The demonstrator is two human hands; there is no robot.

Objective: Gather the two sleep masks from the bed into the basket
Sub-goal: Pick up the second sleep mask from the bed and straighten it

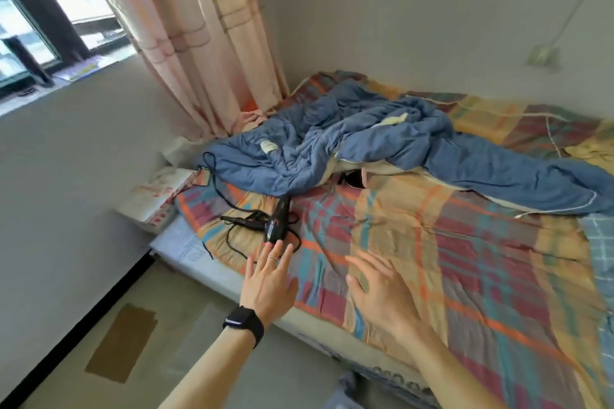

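A dark object (354,178), possibly a sleep mask, peeks out from under the edge of the crumpled blue quilt (349,146) in the middle of the bed (465,242); most of it is hidden. No second mask and no basket are visible. My left hand (269,279), with a black watch on the wrist, hovers open over the bed's near edge, fingertips just short of a black hair dryer. My right hand (382,289) is also open, fingers spread, above the plaid sheet to the right of the left hand. Neither hand holds anything.
A black hair dryer (277,224) with a tangled cord lies on the bed near the left corner. A white and red printed box (156,196) sits between the bed and the wall. A pink curtain (199,43) hangs at the bed's far corner. Grey floor lies to the left.
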